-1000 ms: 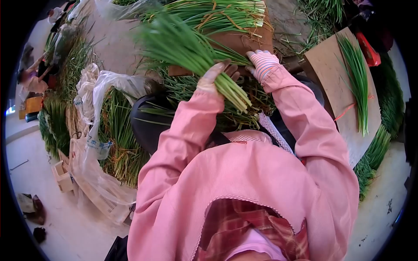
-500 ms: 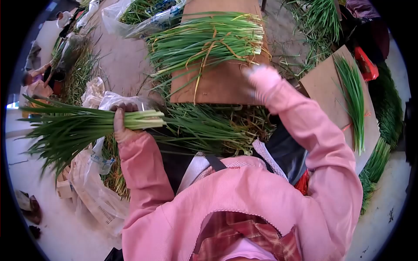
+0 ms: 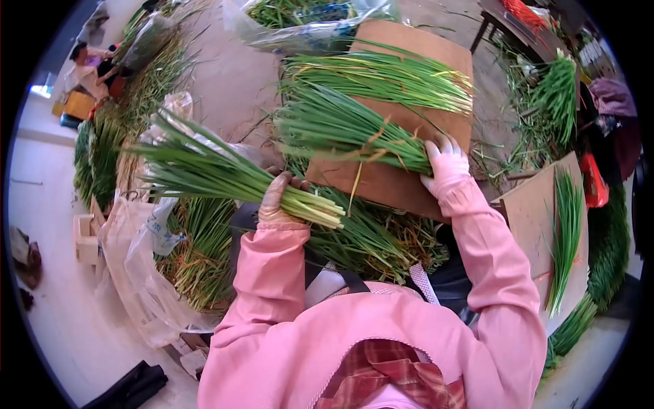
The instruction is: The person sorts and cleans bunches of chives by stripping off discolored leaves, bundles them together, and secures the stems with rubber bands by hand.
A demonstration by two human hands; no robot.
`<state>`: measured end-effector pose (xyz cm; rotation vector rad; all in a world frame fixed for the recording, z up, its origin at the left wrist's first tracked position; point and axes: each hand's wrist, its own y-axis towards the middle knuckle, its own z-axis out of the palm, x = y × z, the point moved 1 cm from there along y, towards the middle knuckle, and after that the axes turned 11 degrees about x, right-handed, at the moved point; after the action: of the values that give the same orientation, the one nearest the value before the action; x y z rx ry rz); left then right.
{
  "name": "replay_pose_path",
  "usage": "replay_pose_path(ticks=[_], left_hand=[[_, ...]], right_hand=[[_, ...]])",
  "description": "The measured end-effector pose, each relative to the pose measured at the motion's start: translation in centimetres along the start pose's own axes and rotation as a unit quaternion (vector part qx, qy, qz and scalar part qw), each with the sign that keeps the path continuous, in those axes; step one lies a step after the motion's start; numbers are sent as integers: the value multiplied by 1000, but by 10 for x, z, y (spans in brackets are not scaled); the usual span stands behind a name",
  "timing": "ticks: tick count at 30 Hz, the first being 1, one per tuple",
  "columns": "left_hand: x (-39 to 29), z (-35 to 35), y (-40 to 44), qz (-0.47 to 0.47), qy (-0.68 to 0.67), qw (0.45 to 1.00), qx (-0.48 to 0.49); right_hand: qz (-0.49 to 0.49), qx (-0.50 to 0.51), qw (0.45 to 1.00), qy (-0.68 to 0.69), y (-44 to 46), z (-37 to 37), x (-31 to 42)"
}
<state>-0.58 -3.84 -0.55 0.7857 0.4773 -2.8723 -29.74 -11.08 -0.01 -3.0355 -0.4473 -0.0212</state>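
My left hand (image 3: pixel 278 196) is closed around a bunch of green chives (image 3: pixel 221 174), near its pale cut ends. The leaves point to the upper left. My right hand (image 3: pixel 447 161) grips the stem end of another bunch of chives (image 3: pixel 351 129) over a brown board (image 3: pixel 402 187). That bunch's leaf tips look blurred. Some yellowish leaves hang across it. Behind it on the board lies a spread pile of chives (image 3: pixel 381 75) with white ends to the right.
Loose chives (image 3: pixel 361 235) lie below the board. At the right, a second board (image 3: pixel 535 204) carries a narrow bunch of chives (image 3: pixel 565 238). A plastic bag of greens (image 3: pixel 272 31) stands behind, and plastic sheeting (image 3: pixel 136 273) lies at left. Another person (image 3: pixel 88 75) sits at far left.
My right hand, blurred beside the board before, now grips a bunch there, which is separated from the pile. My left hand has brought its chives inward, tilting the stems down. The view has shifted.
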Motion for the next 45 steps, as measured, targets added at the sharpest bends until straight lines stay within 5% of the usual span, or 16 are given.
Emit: replay_pose_path(ticks=[2,6,8,14,20,21,24,30,32,37,38,40,41,42,44,45], left_hand=[[1,1,0,5,3,1000,11],[1,0,-4,24,-2,999,29],[1,-9,-1,43,-14,998,49],[4,-20,10,-13,142,989,-41],[-6,-7,-7,48,3,999,-15],[-2,-14,-2,27,-24,999,-29],[0,-9,-4,61,-23,998,-9],[-2,-7,5,21,-83,996,-29],[-10,-8,11,-4,-166,985,-45],[-13,-12,14,-5,-180,983,-28],[-14,-9,11,-6,-184,983,-26],[-13,-7,4,-22,-164,986,-4],[-15,-6,3,-5,-161,987,20],[-15,-5,0,10,-157,987,42],[-19,-6,-4,17,-173,982,72],[-20,-8,-6,19,-156,985,72]], right_hand=[[-6,103,993,62,-8,2,1],[-87,55,991,82,-9,-1,4],[-26,190,978,78,-2,-12,7],[-76,138,978,140,22,-34,4],[-21,51,998,31,43,-35,-31],[21,105,994,11,39,-49,-19],[-71,143,981,-107,20,-31,-6],[-70,268,960,37,14,-57,13],[-101,123,987,26,20,-58,10],[-43,154,987,30,33,-4,10],[49,217,973,64,42,-10,10],[43,161,983,81,61,22,-25],[-11,157,943,292,86,70,-56],[-5,157,943,294,86,47,-48],[13,117,827,550,86,17,-49],[-33,102,815,570,83,2,-49]])
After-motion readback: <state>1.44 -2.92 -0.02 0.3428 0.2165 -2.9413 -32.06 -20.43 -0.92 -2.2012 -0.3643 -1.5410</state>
